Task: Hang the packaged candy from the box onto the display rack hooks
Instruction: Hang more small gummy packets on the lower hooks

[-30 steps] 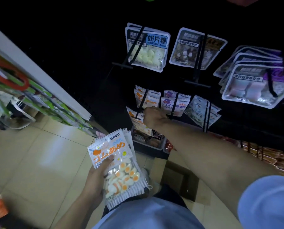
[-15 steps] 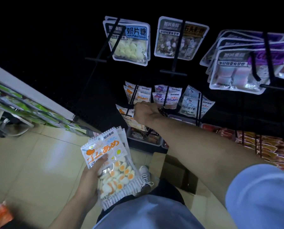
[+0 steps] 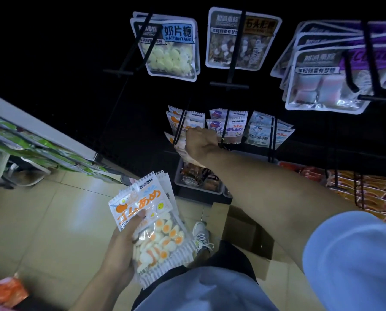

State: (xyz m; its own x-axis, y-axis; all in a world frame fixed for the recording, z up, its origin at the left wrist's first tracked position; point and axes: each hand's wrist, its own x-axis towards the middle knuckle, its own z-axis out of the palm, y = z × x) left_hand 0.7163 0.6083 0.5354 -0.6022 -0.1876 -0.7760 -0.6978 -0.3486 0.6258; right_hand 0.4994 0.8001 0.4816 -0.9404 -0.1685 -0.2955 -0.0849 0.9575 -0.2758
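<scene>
Candy packets (image 3: 151, 223) sit stacked in the left hand (image 3: 120, 248), thumb clamped over them; the right hand (image 3: 199, 143) grasps another packet (image 3: 183, 149) at the rack hook (image 3: 179, 126).

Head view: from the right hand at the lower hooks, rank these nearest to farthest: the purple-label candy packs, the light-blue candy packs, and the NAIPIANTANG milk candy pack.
From the right hand:
1. Purple-label candy packs, on the hook just right of the hand.
2. Light-blue candy packs, one hook further right.
3. NAIPIANTANG milk candy pack, on the upper row, above the hand.
</scene>
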